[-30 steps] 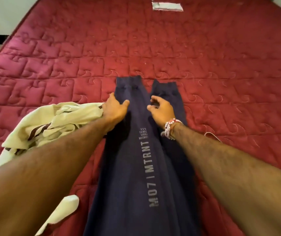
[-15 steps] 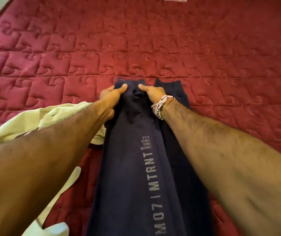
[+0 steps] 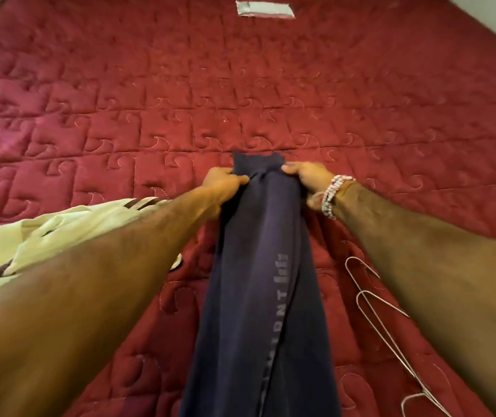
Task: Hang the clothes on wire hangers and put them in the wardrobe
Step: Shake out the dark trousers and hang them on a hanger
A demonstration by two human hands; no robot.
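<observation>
On the head camera I see a cream shirt [image 3: 60, 233] with dark stripes crumpled at the left, partly hidden by the left forearm. Thin wire hangers [image 3: 385, 308] lie at the right, near the trousers [image 3: 258, 281], and the right forearm covers part of them. The trousers run lengthwise down the middle of the mattress [image 3: 180, 85]. The left hand [image 3: 222, 185] and right hand [image 3: 306, 179] each pinch the bunched far end, thumbs on top and the other fingers tucked under the cloth. A beaded bracelet [image 3: 335, 194] circles the right wrist. The mattress is red, quilted in squares with curled stitching, and a white label [image 3: 266, 9] sits at its far edge. The trousers are soft navy with faded grey lettering.
</observation>
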